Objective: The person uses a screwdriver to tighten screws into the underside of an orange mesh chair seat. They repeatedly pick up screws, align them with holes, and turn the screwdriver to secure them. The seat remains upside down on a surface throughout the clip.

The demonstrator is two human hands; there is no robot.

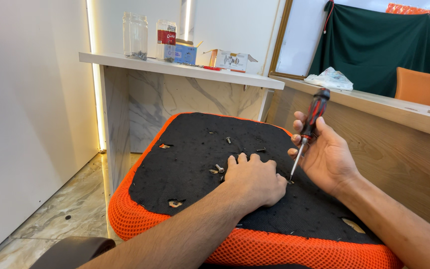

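An upturned chair seat (185, 169), black underside with an orange mesh edge, lies in front of me. My left hand (255, 182) rests flat on the black fabric, fingers apart, next to several loose screws (219, 168). My right hand (324, 154) grips a red-and-black screwdriver (310, 124) upright, its tip touching the seat just right of my left hand. A few torn holes (175, 203) show in the fabric.
A white marble-look shelf (185, 69) behind the seat carries glass jars (135, 36) and small boxes (230, 60). A wooden counter (404, 109) runs along the right with a plastic bag on it. An orange chair back (421, 87) and green cloth stand behind. Tiled floor lies at left.
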